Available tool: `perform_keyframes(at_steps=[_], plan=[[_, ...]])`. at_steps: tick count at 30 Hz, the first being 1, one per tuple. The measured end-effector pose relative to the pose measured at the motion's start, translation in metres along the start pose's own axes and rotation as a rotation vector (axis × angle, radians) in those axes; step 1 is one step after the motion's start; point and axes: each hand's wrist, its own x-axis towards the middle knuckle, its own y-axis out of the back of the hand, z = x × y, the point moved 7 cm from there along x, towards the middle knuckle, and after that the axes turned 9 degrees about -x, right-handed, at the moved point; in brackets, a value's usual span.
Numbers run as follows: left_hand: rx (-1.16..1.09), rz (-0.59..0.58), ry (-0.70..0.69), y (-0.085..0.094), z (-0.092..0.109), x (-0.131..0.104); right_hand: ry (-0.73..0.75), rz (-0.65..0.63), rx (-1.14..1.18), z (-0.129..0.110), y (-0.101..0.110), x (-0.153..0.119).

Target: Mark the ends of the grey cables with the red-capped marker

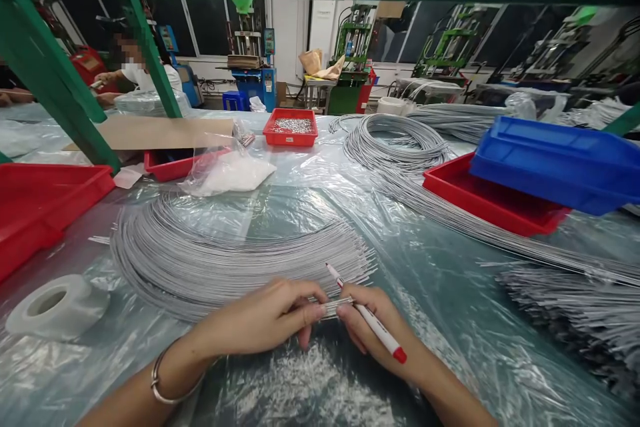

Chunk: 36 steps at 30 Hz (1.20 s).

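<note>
Several thin grey wires (332, 308) are pinched between my two hands, close to the table's near side. My left hand (280, 313) has thumb and fingers closed on them, with a metal bangle on its wrist. On their other end, the fingertips of my right hand (373, 320) are pressed together. A white marker with a red end cap (383, 333) also rests in my right hand, its dark tip pointing up and left. Just beyond my hands, a curved bundle of grey wires (220, 267) lies on the plastic-covered table, its cut ends fanned to the right.
Red trays (45, 203) stand left, a red tray of small metal parts (290, 137) farther back. A blue bin (555, 160) overlaps another red tray (490, 203) at right. Coiled wires (395, 140), a tape roll (57, 307) and green posts surround the work area. A person sits back left.
</note>
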Motion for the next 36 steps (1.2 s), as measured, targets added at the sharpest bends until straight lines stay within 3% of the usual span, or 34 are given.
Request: perform_keyframes(at_steps=[5, 13, 17, 24, 28, 36], plan=[[0.052, 0.037, -0.027, 0.003, 0.001, 0.0, -0.002, 0.023, -0.119, -0.001, 0.003, 0.0], [0.064, 0.095, 0.011, 0.005, -0.002, 0.0, -0.043, 0.092, 0.143, 0.006, 0.008, 0.001], [0.054, 0.164, -0.028, 0.01, 0.0, -0.001, -0.068, -0.016, 0.313, 0.001, 0.0, 0.002], [0.129, 0.127, -0.043, 0.005, 0.006, -0.003, 0.006, 0.011, 0.066, -0.007, 0.001, 0.003], [0.107, 0.146, -0.027, 0.005, 0.004, -0.003, -0.001, 0.005, 0.061, -0.006, -0.002, 0.002], [-0.192, 0.074, 0.064, 0.002, -0.014, 0.001, -0.008, 0.024, -0.056, -0.011, -0.001, 0.002]])
